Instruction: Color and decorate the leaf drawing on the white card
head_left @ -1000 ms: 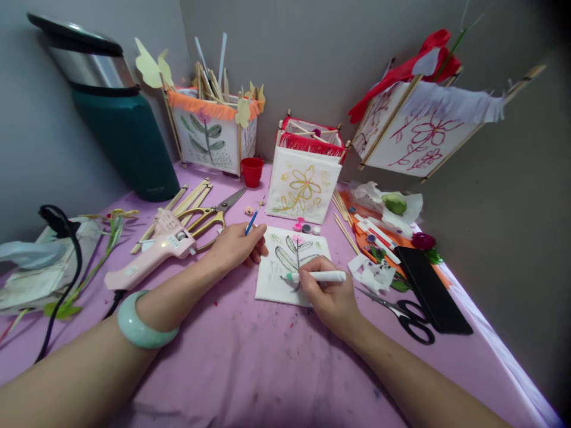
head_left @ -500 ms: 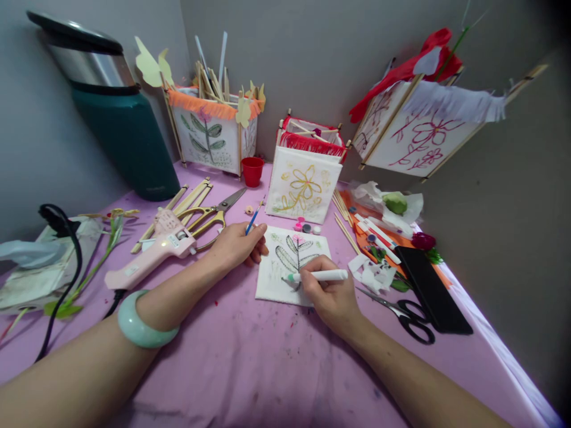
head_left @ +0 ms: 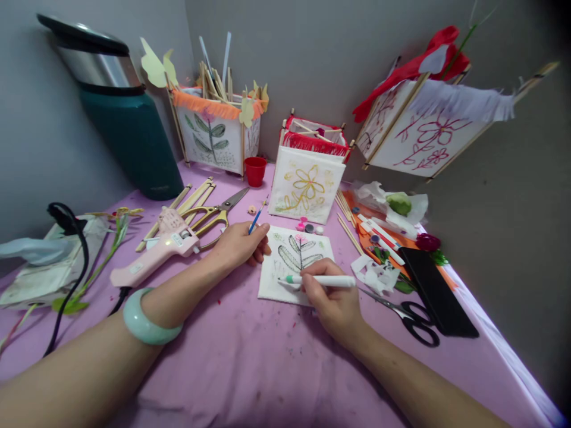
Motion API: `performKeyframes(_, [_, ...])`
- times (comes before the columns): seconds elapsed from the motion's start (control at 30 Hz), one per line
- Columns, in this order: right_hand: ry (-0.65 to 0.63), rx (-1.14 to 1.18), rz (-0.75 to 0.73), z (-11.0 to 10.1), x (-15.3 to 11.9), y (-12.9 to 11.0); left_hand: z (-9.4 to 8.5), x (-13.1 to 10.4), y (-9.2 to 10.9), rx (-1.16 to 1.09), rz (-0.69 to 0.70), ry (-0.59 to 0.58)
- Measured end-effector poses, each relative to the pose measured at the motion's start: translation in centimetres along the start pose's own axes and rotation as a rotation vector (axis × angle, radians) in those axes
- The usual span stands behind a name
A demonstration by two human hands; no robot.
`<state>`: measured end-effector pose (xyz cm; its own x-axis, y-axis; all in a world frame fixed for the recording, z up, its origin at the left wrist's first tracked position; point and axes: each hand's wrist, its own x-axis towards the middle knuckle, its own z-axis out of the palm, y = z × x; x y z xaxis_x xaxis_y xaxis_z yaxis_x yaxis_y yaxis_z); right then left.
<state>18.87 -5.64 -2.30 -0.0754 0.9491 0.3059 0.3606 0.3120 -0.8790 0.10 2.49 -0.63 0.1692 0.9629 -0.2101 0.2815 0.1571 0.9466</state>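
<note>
A white square panel (head_left: 271,279) with a drawn leafy stem and pink flower lies flat on the purple cloth. My right hand (head_left: 332,300) is closed round a white marker (head_left: 334,280) with a green collar, its tip at the panel's lower left part. At the panel's upper left edge rests my left hand (head_left: 243,242), a thin blue paintbrush (head_left: 254,220) held between thumb and fingers and pointing up. Small paint pots (head_left: 309,227) stand just behind the panel.
Gold scissors (head_left: 218,214), a pink glue gun (head_left: 156,255) and a teal bottle (head_left: 129,137) are at left. Behind stand a red cup (head_left: 256,172) and a yellow-flower panel (head_left: 306,185). Black scissors (head_left: 413,318) and a black phone (head_left: 437,291) lie right.
The marker lies flatter and its tip has moved slightly left over the panel. My left hand still holds the brush. The whole view has shifted slightly.
</note>
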Motion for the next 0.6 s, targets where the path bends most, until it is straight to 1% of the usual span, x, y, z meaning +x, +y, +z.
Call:
performKeyframes(0.07, [-0.075, -0.016, -0.030, 0.18, -0.22, 0.01, -0.02, 0.08, -0.14, 0.010, 0.005, -0.001])
performKeyframes(0.13, [-0.111, -0.033, -0.049, 0.25, -0.30, -0.04, -0.04, 0.11, -0.21, 0.022, 0.006, 0.000])
performKeyframes(0.6, [-0.127, -0.055, -0.090, 0.28, -0.26, -0.02, 0.08, -0.06, 0.09, 0.016, -0.007, 0.014])
